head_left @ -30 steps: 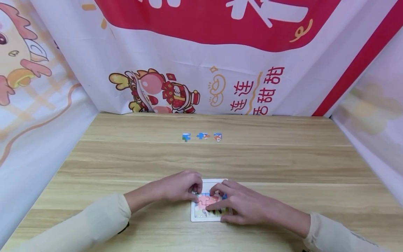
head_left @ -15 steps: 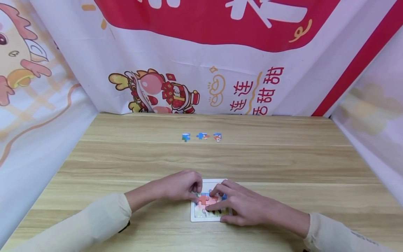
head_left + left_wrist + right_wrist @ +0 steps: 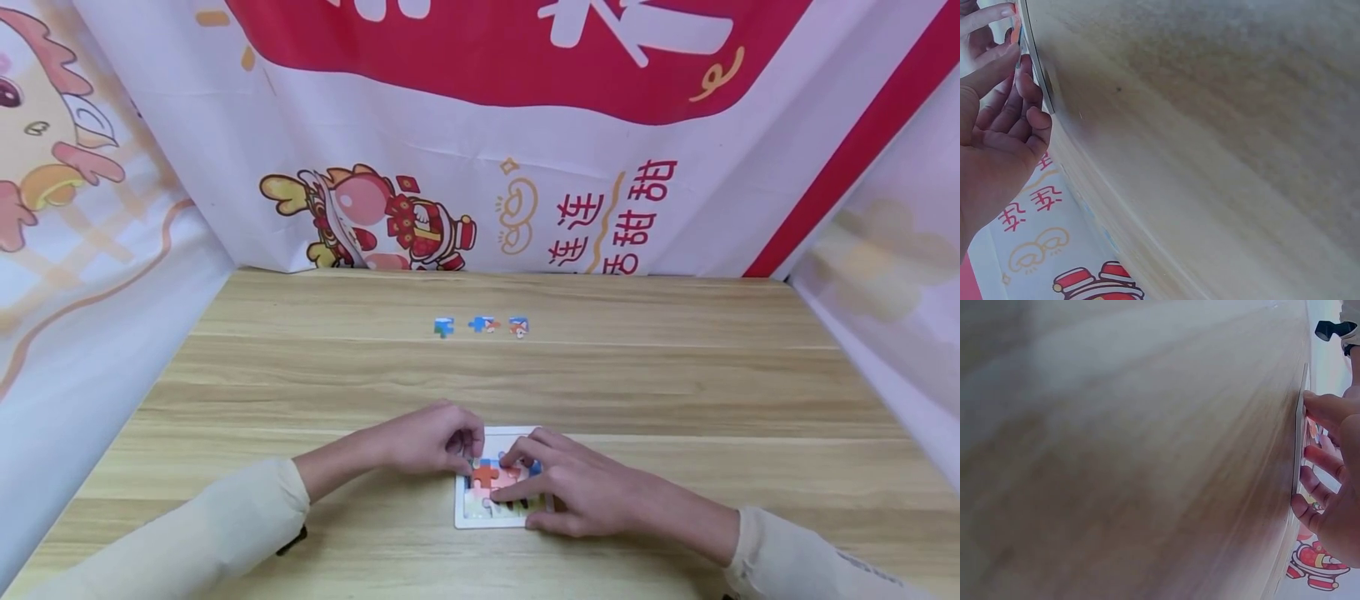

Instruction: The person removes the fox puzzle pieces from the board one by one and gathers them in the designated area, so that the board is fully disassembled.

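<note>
Slightly shifted, the left hand curls by the orange piece, its hold unclear; the right hand, spread, probably steadies the tray.

Looks like wood or wood-grain laminate across the tabletop, smooth, with a soft sheen in places; seems smooth white plastic or coated card, hard to tell which, on the puzzle frame; looks like printed card on the puzzle pieces, flat and smooth-faced; shows as thin printed cloth in the backdrop, matt and lightly creased; appears as matt pale cloth, softly wrinkled, on the sleeves; looks like dark plastic on the small fitting by one sleeve, too blurred for judging gloss
</note>
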Tool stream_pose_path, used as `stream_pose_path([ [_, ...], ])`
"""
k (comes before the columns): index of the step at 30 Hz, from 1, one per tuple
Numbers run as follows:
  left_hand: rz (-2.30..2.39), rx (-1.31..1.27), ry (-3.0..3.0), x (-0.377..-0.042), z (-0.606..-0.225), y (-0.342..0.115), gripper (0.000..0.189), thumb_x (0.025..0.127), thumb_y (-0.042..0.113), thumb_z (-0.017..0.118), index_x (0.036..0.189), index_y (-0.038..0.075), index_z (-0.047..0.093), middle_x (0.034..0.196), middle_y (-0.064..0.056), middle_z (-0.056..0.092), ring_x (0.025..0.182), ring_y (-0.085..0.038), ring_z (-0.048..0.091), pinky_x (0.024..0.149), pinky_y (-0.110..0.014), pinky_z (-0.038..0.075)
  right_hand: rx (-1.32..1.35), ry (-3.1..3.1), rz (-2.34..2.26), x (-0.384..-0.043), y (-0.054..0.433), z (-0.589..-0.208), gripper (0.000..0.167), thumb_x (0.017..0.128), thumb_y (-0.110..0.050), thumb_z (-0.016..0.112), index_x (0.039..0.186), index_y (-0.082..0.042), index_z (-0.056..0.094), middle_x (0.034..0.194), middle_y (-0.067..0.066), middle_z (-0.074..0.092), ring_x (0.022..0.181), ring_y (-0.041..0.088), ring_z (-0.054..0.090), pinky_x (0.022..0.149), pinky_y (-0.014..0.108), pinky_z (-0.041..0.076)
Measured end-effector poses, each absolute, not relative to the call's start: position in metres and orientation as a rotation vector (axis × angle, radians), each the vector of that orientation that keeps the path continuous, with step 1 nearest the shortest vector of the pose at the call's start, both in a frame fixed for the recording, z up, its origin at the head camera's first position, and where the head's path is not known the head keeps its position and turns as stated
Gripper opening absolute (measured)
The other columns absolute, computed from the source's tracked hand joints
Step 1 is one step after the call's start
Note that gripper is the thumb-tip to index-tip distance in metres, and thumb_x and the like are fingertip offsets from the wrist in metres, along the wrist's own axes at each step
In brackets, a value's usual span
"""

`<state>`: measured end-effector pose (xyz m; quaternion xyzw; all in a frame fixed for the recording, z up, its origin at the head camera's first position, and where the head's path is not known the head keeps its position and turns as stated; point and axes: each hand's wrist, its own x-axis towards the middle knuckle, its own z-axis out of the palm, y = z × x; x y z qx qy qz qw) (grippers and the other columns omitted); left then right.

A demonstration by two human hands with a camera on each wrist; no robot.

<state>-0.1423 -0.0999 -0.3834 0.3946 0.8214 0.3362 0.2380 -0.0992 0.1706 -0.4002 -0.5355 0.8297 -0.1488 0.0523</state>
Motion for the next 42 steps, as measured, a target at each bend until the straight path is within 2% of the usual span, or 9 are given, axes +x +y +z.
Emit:
stream_pose_path([
  [19, 1.052, 1.039, 2.216, -0.149, -0.385, -0.107, 0.011, 0.091, -0.003, 0.073, 0.095, 0.007, 0.071, 0.083, 0.007, 0.063, 0.075, -0.005, 0.056, 0.070, -0.023, 0.051, -1.607, 2.506, -0.469, -0.101, 0.171, -0.401, 0.041, 0.098, -0.040, 0.072, 0.138, -0.033, 0.067, 0.139, -0.004, 0.054, 0.127, 0.014, 0.046, 0.105, 0.037, 0.046],
  [33, 1.059, 0.989, 2.285, -0.158, -0.379, -0.110, 0.007, 0.097, 0.004, 0.070, 0.102, 0.008, 0.073, 0.085, 0.006, 0.063, 0.078, -0.009, 0.057, 0.072, -0.025, 0.053, -1.597, 2.495, -0.458, -0.102, 0.171, -0.399, 0.042, 0.099, -0.043, 0.070, 0.140, -0.034, 0.066, 0.139, -0.004, 0.054, 0.126, 0.014, 0.046, 0.105, 0.037, 0.046],
  [42, 1.116, 1.014, 2.310, -0.163, -0.381, -0.115, 0.008, 0.096, 0.004, 0.070, 0.103, 0.006, 0.073, 0.088, 0.004, 0.068, 0.080, -0.008, 0.060, 0.075, -0.027, 0.056, -1.586, 2.496, -0.457, -0.101, 0.172, -0.400, 0.042, 0.099, -0.044, 0.069, 0.140, -0.035, 0.066, 0.140, -0.003, 0.054, 0.126, 0.015, 0.046, 0.104, 0.037, 0.046],
])
